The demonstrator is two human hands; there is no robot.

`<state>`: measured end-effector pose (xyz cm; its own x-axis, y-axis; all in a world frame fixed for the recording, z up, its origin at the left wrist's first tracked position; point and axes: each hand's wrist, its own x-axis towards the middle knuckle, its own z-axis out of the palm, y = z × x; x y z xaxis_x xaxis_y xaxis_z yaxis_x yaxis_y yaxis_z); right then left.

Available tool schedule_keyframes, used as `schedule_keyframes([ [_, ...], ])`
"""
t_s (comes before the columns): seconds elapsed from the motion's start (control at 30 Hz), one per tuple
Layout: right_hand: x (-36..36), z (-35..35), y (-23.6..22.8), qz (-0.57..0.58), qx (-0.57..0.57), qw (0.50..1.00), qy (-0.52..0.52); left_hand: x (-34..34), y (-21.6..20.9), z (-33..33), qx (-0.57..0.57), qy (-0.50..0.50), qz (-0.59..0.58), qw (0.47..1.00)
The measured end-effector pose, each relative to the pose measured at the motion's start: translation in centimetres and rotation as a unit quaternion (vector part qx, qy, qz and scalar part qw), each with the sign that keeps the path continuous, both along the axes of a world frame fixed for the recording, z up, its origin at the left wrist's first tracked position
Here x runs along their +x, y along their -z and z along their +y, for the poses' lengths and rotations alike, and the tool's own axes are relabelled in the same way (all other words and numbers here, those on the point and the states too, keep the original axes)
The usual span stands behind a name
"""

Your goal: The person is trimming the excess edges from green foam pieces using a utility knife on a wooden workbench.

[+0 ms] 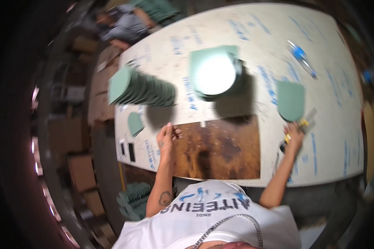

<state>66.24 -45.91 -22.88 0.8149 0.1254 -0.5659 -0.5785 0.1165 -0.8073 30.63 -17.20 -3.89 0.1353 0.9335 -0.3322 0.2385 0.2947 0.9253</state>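
My left hand (pixel 167 136) hovers at the left edge of a brown, stained board (pixel 220 151). Its fingers are loosely bent and apart, with nothing visible in them. Over on the right, my right hand (pixel 294 136) is closed around a yellow-and-black handled tool (pixel 303 123); a thin grey end sticks out past the fingers, blurred. Just beyond that hand lies a flat green piece (pixel 291 99) with one rounded end. A tall stack of green pieces (pixel 147 89) stands beyond my left hand, and another stack (pixel 195 62), brightly lit on top, stands at centre.
The white table (pixel 253 37) carries blue print. A small green piece (pixel 134 123) and dark strips (pixel 131 152) lie at left; a clear bottle (pixel 302 59) lies far right. Cardboard boxes (pixel 81 172) and green bundles (pixel 135 199) sit left. Another person (pixel 129 23) is at far left.
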Motion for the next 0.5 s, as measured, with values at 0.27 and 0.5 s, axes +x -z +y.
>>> schedule_keyframes([
  [0.27, -5.8, -1.2, -4.9, -0.075, -0.079, 0.991, -0.072, -6.3, -6.5, 14.2, 0.100, -0.176, -0.166, 0.965],
  [0.5, -16.5, -2.3, -8.7, -0.143, -0.101, 0.983, -0.059, -10.5, -5.4, 23.8, -0.140, -0.017, -0.449, 0.882],
])
